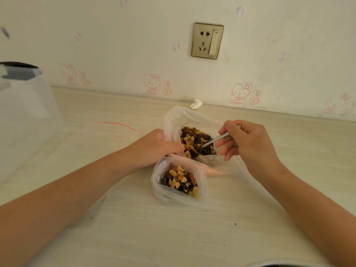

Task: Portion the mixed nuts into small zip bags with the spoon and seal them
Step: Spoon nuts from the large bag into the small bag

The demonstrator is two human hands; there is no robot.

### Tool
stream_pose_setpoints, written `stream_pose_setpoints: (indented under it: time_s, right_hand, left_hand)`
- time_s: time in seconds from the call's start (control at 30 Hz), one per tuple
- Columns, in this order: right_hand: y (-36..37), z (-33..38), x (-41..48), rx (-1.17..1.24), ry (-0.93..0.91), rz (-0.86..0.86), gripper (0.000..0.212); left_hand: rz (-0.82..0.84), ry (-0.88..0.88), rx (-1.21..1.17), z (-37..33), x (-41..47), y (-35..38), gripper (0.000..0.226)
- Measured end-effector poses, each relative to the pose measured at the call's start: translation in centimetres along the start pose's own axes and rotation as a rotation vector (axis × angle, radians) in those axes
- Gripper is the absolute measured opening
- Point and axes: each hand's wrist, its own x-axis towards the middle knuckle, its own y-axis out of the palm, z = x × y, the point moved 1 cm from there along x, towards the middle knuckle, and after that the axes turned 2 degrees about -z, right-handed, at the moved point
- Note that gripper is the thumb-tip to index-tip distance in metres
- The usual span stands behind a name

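A large clear bag [174,120] of mixed nuts [194,140] lies open at the table's middle. My left hand [154,146] grips its left rim and also the rim of a small zip bag [163,193] just in front, which stands open and partly filled with nuts [181,180]. My right hand [248,143] holds a metal spoon [215,140] by the handle, with the bowl dug into the nuts of the large bag.
Empty zip bags with a red seal line [115,124] lie flat to the left. A tall translucent container [23,112] stands at the far left. A crumpled white tissue [196,104] sits by the wall under a socket [207,41].
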Motion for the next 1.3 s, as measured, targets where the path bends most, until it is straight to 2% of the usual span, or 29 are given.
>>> stream_pose_setpoints:
  time_s: [0.27, 0.63, 0.73, 0.9, 1.03, 1.1, 1.17, 1.3]
  right_hand:
    - [-0.7, -0.3, 0.8, 0.053, 0.135, -0.091, 0.029]
    - [-1.3, -0.7, 1.1, 0.176, 0.238, -0.082, 0.028]
    - [-1.4, -0.7, 1.2, 0.197, 0.239, -0.09, 0.027]
    - [-1.6, -0.4, 1.0, 0.221, 0.225, -0.09, 0.027]
    - [-1.4, 0.2, 0.6, 0.236, 0.207, -0.071, 0.028]
    - [-1.3, 0.5, 0.3, 0.254, 0.195, -0.043, 0.028]
    - [-1.1, 0.8, -0.3, 0.268, 0.185, 0.0, 0.03]
    - [-0.2, 1.4, -1.2, 0.299, 0.148, 0.074, 0.034]
  left_hand:
    - [-0.026, -0.006, -0.032, -0.5, -0.3, 0.0, 0.024]
    - [-0.012, -0.033, -0.014, -0.4, -0.2, -0.5, 0.025]
    - [0.01, -0.084, 0.026, -0.6, -0.3, -1.3, 0.034]
    - [0.142, -0.13, 0.227, -1.7, -1.9, -4.2, 0.068]
    - [0.205, -0.058, 0.393, -2.6, -4.0, -4.5, 0.065]
    - [0.214, -0.002, 0.484, -2.7, -4.7, -3.8, 0.052]
    - [0.199, 0.047, 0.531, -2.7, -4.8, -3.0, 0.038]
    - [0.142, 0.068, 0.543, -2.6, -4.7, -2.2, 0.037]
